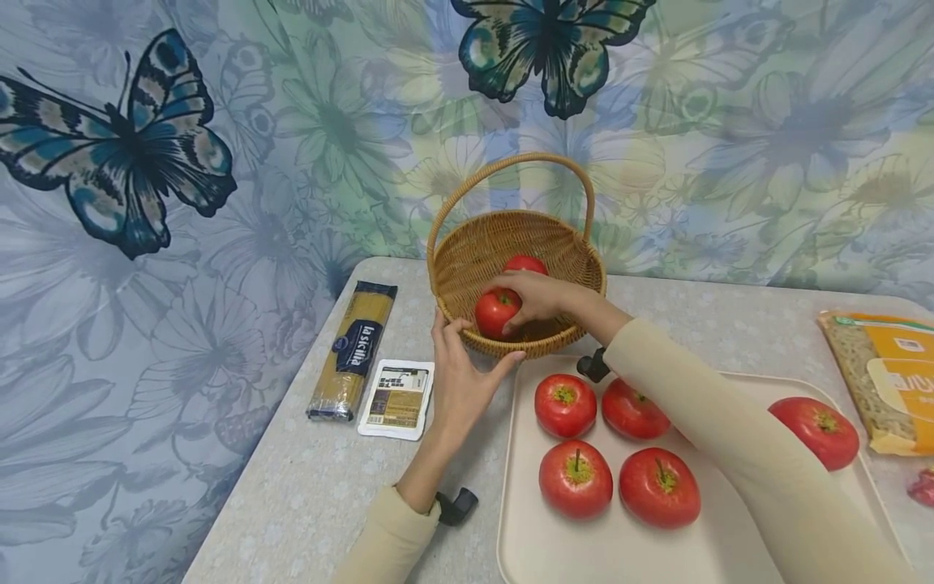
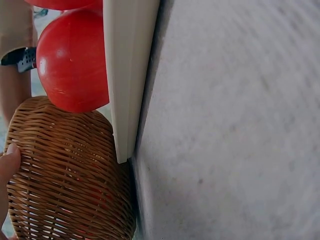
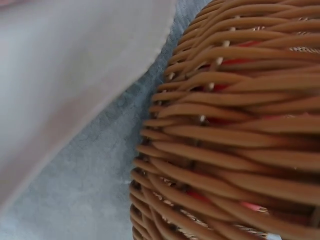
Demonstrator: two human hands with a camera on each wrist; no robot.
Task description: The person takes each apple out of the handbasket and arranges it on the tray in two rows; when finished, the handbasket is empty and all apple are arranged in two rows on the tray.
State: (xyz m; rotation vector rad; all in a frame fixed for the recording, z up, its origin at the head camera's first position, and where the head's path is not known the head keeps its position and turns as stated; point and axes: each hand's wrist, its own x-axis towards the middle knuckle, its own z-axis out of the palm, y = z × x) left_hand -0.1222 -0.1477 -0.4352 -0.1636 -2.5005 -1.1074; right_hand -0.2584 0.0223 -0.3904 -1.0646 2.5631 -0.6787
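A wicker basket (image 1: pixel 467 251) with a tall arched handle stands at the back of the table, its opening facing me. My left hand (image 1: pixel 464 389) holds its front left rim, the thumb spread along the front; the thumb also shows against the weave in the left wrist view. Inside the basket, my right hand (image 1: pixel 536 296) grips a red apple (image 1: pixel 494 315) by its right side. Behind that hand lies another red apple (image 1: pixel 525 264), partly covered. Through the weave of the basket (image 3: pixel 240 140), bits of red show in the right wrist view.
A cream tray (image 1: pixel 529 543) with several red apples (image 1: pixel 576 478) lies in front, partly under my right forearm. Left of the basket are a spaghetti pack (image 1: pixel 357 349) and a flat white-edged packet (image 1: pixel 397 399). An orange-labelled bag (image 1: pixel 890 381) lies far right.
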